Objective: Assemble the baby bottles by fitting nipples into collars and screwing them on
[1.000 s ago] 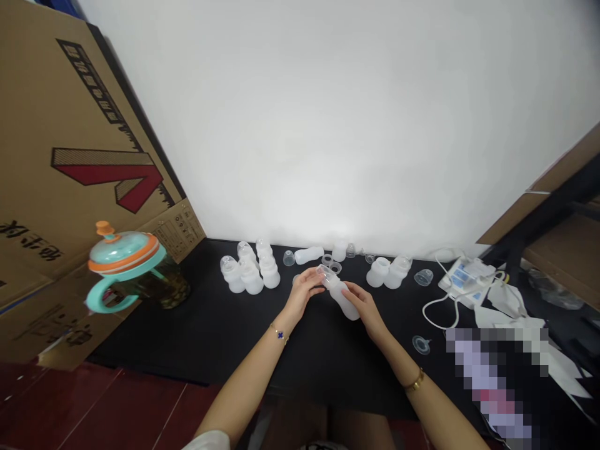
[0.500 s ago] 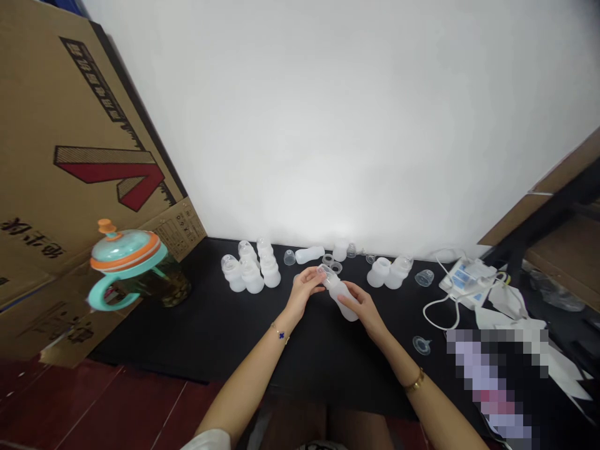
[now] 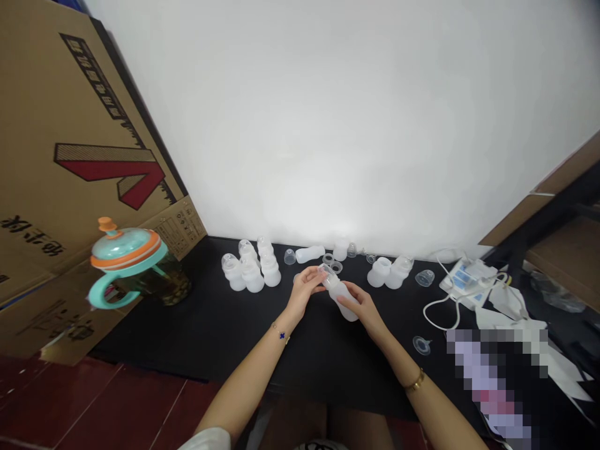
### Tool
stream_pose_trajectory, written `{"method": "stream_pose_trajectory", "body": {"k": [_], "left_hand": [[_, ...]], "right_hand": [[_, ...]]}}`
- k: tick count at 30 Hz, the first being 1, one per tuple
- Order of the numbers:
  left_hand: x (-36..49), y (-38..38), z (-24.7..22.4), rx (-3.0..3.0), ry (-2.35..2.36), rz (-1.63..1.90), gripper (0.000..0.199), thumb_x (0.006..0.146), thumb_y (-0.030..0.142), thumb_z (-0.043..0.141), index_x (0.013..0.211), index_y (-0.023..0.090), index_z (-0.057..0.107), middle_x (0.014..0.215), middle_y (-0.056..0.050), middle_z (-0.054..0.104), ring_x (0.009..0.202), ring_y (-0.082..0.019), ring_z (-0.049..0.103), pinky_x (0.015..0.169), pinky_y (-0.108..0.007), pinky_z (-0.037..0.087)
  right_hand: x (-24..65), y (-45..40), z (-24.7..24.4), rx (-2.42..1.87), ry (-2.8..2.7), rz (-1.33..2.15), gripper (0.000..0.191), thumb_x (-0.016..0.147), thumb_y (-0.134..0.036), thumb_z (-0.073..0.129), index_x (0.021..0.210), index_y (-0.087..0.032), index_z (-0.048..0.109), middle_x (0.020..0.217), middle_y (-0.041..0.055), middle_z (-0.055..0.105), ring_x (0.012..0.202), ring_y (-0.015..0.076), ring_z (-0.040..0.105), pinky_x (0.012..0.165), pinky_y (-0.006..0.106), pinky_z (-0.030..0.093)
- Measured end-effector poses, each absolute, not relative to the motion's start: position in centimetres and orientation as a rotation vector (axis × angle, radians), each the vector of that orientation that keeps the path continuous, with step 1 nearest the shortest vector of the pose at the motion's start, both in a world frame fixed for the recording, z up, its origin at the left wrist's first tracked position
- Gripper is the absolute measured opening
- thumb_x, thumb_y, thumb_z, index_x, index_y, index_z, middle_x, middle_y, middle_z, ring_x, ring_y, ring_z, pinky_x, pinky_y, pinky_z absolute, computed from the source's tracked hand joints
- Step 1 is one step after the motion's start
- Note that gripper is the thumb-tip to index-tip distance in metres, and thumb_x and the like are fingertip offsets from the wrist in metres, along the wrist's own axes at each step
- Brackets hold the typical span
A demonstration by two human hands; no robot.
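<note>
Tilted between my two hands is a frosted white bottle [image 3: 345, 304] with a clear top. My left hand [image 3: 304, 289] has its fingers closed round the clear top at the upper left end. Around the lower body of the bottle, my right hand [image 3: 360, 306] is closed. Several capped white bottles [image 3: 252, 275] stand in a cluster to the left. Two more bottles stand at the right, an open one [image 3: 379, 273] beside a capped one [image 3: 398, 273]. Behind my hands lie a white bottle on its side [image 3: 310, 254], a clear cap [image 3: 289, 256] and rings [image 3: 335, 267].
A large jug [image 3: 140, 269] with an orange and teal lid stands at the left before a cardboard box [image 3: 56, 187]. At the right are a clear cap [image 3: 424, 278], a clear nipple part [image 3: 422, 345], a power strip with white cables [image 3: 464, 281] and papers [image 3: 510, 306].
</note>
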State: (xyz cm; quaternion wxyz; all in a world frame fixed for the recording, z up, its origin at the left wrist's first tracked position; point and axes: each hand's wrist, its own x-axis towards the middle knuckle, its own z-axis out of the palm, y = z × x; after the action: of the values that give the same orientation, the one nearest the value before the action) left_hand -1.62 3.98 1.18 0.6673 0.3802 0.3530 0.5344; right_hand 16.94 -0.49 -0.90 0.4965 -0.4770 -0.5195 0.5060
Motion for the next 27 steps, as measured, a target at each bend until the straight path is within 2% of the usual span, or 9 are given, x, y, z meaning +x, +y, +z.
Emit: {"method": "stream_pose_trajectory", "body": {"k": [6,20,27], "left_hand": [[-1.59,3.94,1.17,0.861,0.797,1.212,0.047,0.065,0.046,0.088,0.096,0.015,0.072,0.097,-0.008,0.073,0.086,-0.021,0.069,0.073,-0.031,0.058],[-1.57,3.83,1.19,0.881,0.813,1.230,0.047,0.066,0.048,0.087,0.096,0.015,0.072,0.097,-0.008,0.073,0.087,-0.021,0.068,0.071,-0.029,0.057],[-1.81,4.02,0.93,0.876,0.830,1.251,0.044,0.070,0.050,0.084,0.095,0.015,0.071,0.097,-0.009,0.073,0.087,-0.020,0.068,0.070,-0.028,0.057]], "right_hand": [[16.81,-0.58,-0.80,-1.155,-1.250,1.203,0.048,0.072,-0.046,0.084,0.113,-0.024,0.073,0.114,0.0059,0.075,0.111,0.0321,0.066,0.099,0.043,0.049],[16.85,-0.46,-0.81,-1.173,-1.264,1.183,0.052,0.071,-0.048,0.085,0.114,-0.023,0.073,0.114,0.0067,0.076,0.111,0.0340,0.066,0.099,0.045,0.049],[16.89,-0.45,-1.03,-1.196,-1.289,1.142,0.048,0.070,-0.045,0.085,0.112,-0.024,0.075,0.111,0.0054,0.076,0.106,0.0326,0.068,0.095,0.043,0.050]]}}
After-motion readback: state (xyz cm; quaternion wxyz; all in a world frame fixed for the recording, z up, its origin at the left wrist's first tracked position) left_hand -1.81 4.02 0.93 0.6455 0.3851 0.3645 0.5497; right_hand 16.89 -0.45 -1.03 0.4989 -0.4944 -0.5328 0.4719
